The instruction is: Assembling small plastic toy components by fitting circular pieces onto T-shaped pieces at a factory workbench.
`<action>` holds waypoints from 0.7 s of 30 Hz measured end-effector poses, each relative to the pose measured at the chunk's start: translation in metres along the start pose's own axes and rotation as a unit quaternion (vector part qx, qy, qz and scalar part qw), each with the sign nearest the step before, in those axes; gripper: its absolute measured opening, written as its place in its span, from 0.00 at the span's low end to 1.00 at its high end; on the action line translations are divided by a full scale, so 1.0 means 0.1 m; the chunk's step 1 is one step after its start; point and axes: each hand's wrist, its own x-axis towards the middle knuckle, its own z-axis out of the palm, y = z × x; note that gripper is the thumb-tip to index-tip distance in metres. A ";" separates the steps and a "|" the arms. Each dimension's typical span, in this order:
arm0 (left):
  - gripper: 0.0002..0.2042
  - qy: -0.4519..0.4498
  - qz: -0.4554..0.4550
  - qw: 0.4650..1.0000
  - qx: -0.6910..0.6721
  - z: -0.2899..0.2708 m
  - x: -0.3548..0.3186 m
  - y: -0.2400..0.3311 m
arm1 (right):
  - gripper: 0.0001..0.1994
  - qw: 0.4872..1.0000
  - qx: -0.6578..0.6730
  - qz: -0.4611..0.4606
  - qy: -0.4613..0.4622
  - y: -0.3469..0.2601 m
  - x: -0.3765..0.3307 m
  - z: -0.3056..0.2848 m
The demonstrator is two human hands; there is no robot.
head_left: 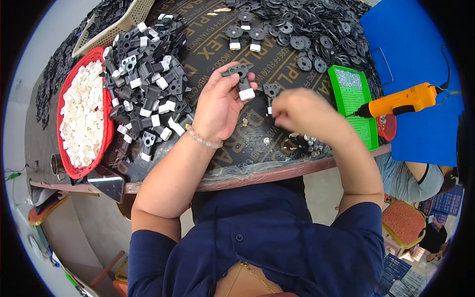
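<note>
Left hand (220,104) grips a white-ended black plastic bracket (243,84) over the printed tabletop (203,29)

Thumb and fingers clamp its edges; the blurred right hand (308,114) curls beside a similar bracket (270,90), whether closed on anything I cannot tell, with an orange electric screwdriver (402,100) farther right

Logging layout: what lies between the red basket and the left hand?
In the head view, a heap of white-ended black parts lies between the basket and the left hand.

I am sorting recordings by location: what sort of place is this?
Probably an assembly workshop: an orange power tool, heaped black discs and a red basket of white pieces show it.
</note>
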 end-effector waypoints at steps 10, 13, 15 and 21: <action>0.18 -0.019 0.010 1.000 0.000 0.03 -0.01 -0.03 | 0.05 0.991 -0.103 -0.071 0.042 -0.29 -0.21 0.56; 0.18 -0.022 0.002 1.000 0.017 0.04 -0.02 -0.04 | 0.04 0.989 -0.115 -0.085 0.035 -0.26 -0.17 0.53; 0.18 -0.021 -0.002 0.999 0.029 0.05 -0.02 -0.05 | 0.04 0.991 -0.095 -0.091 0.025 -0.21 -0.11 0.42; 0.17 -0.060 -0.037 0.997 0.029 0.03 -0.04 -0.09 | 0.05 0.962 -0.018 -0.107 0.251 -0.08 0.11 -0.10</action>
